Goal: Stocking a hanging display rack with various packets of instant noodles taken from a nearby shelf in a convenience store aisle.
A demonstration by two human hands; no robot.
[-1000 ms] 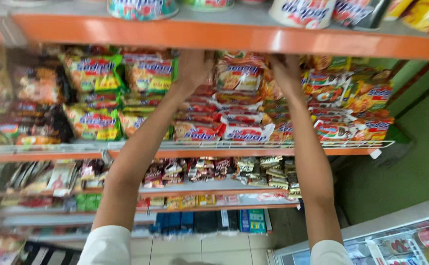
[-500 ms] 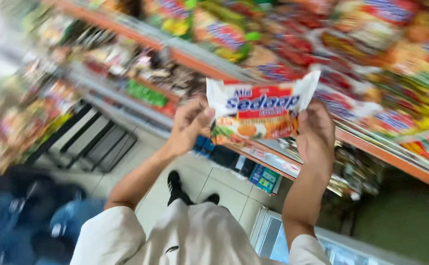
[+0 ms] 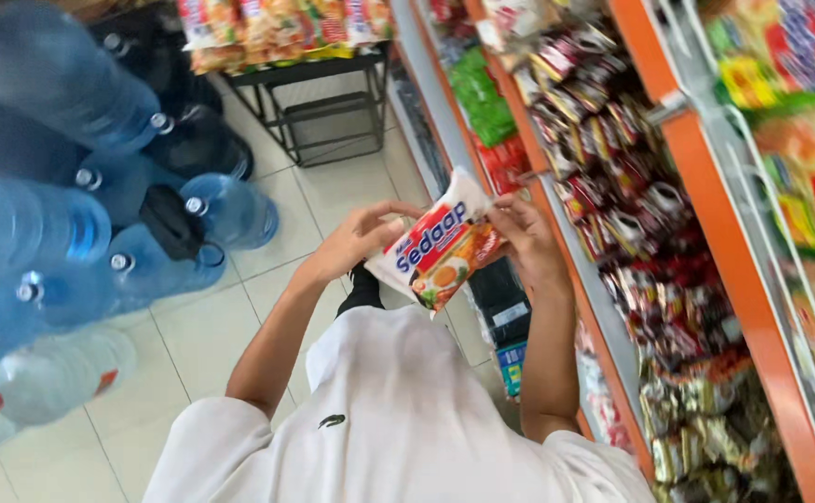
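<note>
Holding: white and red plastic noodle packet (image 3: pixel 437 244), pinched by both ends, face up, seemingly for reading.
Left hand (image 3: pixel 359 240): clamped on its left edge.
Right hand (image 3: pixel 525 235): clamped on its right edge.
Right of hands: orange shelf (image 3: pixel 726 244) of sachets.
Left: blue water jugs (image 3: pixel 72 224).

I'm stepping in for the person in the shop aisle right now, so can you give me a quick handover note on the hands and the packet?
Left hand: fingers on the left edge of the noodle packet.
Right hand: gripping the packet's right edge.
Packet: off the shelf, held in front of the chest above the tiled floor, printed face up.
Orange shelves with snack packets stand to the right; large blue water bottles to the left.
Done: packet is in hand.
Left: it has not been set down anywhere.
</note>
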